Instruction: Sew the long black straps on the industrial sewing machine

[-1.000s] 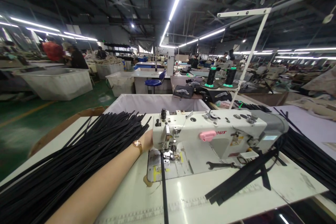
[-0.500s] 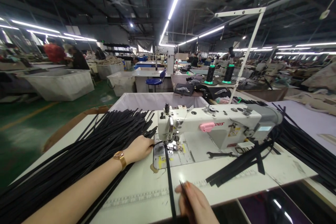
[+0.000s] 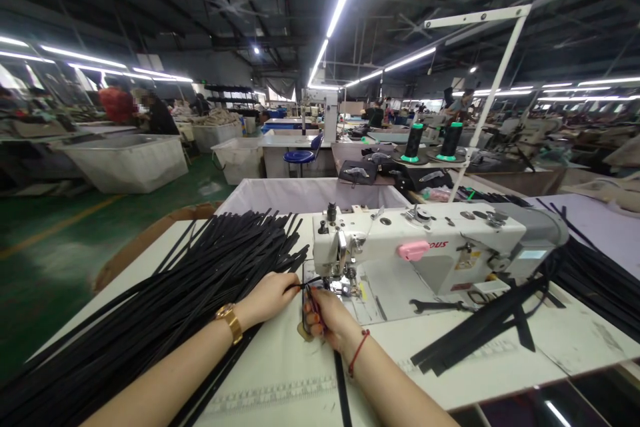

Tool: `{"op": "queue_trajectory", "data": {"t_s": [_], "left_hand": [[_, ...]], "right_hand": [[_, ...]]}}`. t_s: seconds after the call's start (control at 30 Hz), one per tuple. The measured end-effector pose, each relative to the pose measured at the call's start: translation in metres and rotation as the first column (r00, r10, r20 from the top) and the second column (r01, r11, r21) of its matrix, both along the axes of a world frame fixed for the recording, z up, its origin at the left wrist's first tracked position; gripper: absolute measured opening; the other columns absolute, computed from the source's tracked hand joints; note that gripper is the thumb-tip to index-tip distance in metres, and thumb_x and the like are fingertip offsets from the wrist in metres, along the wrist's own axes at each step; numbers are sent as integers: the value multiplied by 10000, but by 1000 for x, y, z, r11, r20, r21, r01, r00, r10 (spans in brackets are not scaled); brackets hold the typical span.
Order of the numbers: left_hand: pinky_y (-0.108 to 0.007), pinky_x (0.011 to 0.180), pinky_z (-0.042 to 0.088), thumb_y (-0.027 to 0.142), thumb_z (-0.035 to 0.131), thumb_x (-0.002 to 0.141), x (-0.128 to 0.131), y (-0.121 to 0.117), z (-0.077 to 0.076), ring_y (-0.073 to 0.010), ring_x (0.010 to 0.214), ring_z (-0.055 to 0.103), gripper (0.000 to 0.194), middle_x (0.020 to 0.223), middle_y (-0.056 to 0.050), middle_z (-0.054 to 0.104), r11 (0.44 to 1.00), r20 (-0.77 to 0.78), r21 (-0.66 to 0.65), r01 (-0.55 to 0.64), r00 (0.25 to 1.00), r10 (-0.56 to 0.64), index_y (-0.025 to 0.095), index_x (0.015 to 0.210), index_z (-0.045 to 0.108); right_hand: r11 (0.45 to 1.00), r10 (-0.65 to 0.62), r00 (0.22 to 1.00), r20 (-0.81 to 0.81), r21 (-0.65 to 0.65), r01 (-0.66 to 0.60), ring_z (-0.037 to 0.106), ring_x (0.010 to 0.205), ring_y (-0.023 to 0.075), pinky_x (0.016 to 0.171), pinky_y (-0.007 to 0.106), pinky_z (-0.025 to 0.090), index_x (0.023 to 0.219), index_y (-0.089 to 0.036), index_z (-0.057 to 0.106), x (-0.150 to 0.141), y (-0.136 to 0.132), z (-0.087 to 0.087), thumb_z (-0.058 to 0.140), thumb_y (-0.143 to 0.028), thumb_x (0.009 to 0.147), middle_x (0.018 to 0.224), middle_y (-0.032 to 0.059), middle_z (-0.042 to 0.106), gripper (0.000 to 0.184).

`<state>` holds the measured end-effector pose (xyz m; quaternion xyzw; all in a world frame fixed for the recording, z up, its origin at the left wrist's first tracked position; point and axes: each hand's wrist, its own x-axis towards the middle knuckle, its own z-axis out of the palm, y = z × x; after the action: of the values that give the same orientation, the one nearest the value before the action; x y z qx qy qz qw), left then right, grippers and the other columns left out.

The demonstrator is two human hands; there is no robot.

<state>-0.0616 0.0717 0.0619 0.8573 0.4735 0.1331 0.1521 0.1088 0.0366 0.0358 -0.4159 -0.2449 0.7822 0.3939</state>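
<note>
Hands are both bunched up right at the needle of the sewing machine. Left hand has its fingers curled and pinching the end of a black strap, which lies along the white table from the near edge up to the presser foot. Right hand is closed too, gripping a thin dark tool, tweezers or snips, can't tell which, with the tip poking at the strap's end just in front of the foot.

Strap looks light and flat, kinda bendy but with enough body to lie straight, so I'd guess it slides easily on that smooth table. Best place to hold it seems to be near the tip, pinched on the flat faces, since grabbing further back would probably let the end flop around.

Big pile of black straps sits touching the left forearm, more strips lie right of the machine, plus a wrench on the bed.
</note>
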Motion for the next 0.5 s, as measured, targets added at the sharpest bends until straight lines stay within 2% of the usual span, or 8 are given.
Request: {"op": "queue_trajectory", "data": {"t_s": [0.2, 0.37, 0.5], "left_hand": [[-279, 745, 446, 251, 435, 898, 0, 4, 0, -206, 828, 652, 231, 901, -35, 714, 999, 60, -46, 0, 998, 3, 223, 889, 664], [-279, 742, 451, 256, 437, 896, 0, 5, -1, -203, 837, 643, 229, 899, -30, 711, 997, 102, -81, 0, 995, 8, 216, 858, 659], [-280, 746, 455, 263, 441, 893, 0, 6, -3, -198, 814, 636, 221, 874, -30, 703, 995, 120, -98, -8, 993, 20, 207, 833, 647]], "right_hand": [[999, 41, 998, -49, -6, -42, 307, 343, 7, 336, 138, 110, 795, -174, 470, 3, 3, -1, 436, -305, 935, 577, -41, 523, 196], [1000, -7, 998, -60, 25, 8, 326, 367, 7, 336, 127, 123, 824, -179, 472, -1, 3, -4, 520, -357, 896, 605, -48, 528, 198], [1000, -8, 998, -68, 22, 9, 309, 373, 4, 335, 127, 118, 821, -173, 470, -2, 4, -6, 499, -365, 905, 616, -47, 515, 211]]}}
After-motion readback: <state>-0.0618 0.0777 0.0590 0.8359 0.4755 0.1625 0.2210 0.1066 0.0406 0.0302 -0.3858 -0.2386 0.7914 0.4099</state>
